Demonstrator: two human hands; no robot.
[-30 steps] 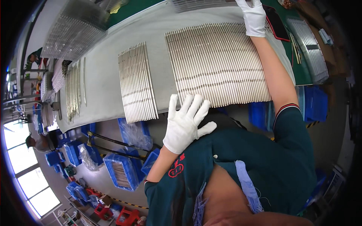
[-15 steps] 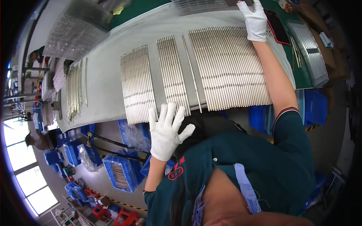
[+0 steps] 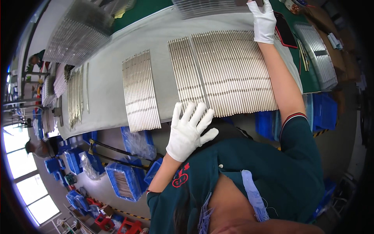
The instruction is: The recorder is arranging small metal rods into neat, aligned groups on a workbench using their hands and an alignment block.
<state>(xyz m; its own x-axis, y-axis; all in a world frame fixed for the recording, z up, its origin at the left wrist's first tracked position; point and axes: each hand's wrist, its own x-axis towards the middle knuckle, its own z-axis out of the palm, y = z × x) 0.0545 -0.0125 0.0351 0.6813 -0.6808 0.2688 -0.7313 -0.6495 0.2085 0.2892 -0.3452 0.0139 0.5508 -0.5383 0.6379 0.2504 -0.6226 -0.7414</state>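
Note:
My left hand, in a white glove, is open with fingers spread, its fingertips at the near ends of a narrow group of thin metal rods. That group lies close beside a wide row of similar rods, a thin gap between them. My gloved right hand reaches past the far right corner of the wide row. Its visible fingers are apart; the tips are partly cut off by the top edge, near a dark brown piece. Another rod group lies further left.
A pale cloth covers the table. Clear ribbed trays stand at the far left, far edge and right. A red-edged phone lies beside my right hand. Blue bins stand below; several loose rods lie left.
My left hand has moved right, and the narrow rod group has shifted right, closing up on the wide row with the single rod between. My right hand has hardly moved.

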